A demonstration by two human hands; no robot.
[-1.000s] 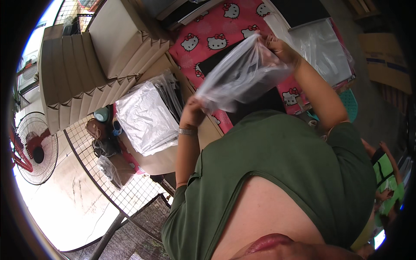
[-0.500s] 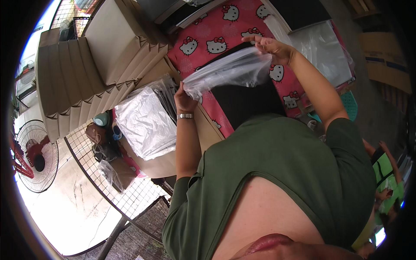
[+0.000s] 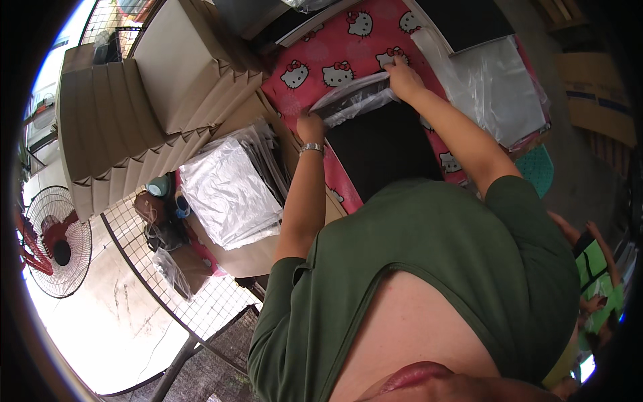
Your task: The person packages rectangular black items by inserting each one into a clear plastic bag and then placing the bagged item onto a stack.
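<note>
A clear plastic bag [image 3: 355, 100] is stretched between my two hands at the far end of a flat black panel [image 3: 385, 147]. My left hand [image 3: 311, 127] is closed on the bag's left side; its fingers are slightly blurred. At the right side, my right hand [image 3: 404, 79] pinches the bag's edge by the panel's far corner. The bag lies over or around that far end; which of the two I cannot tell. My body hides the panel's near end. Beneath is a pink table cover [image 3: 293, 100] printed with white cat faces.
Left of my arm lies a stack of plastic-wrapped flat pieces [image 3: 231, 191]. Clear bags [image 3: 499, 94] are piled at the right, beside another black panel [image 3: 462, 23]. Folded brown cardboard [image 3: 110, 127] rises at the far left. A fan [image 3: 59, 241] stands beyond the wire mesh [image 3: 144, 261].
The bag has come down to the black panel's far end. My right hand, fingers spread before, now grips the bag and sits slightly nearer. My left hand has shifted right.
</note>
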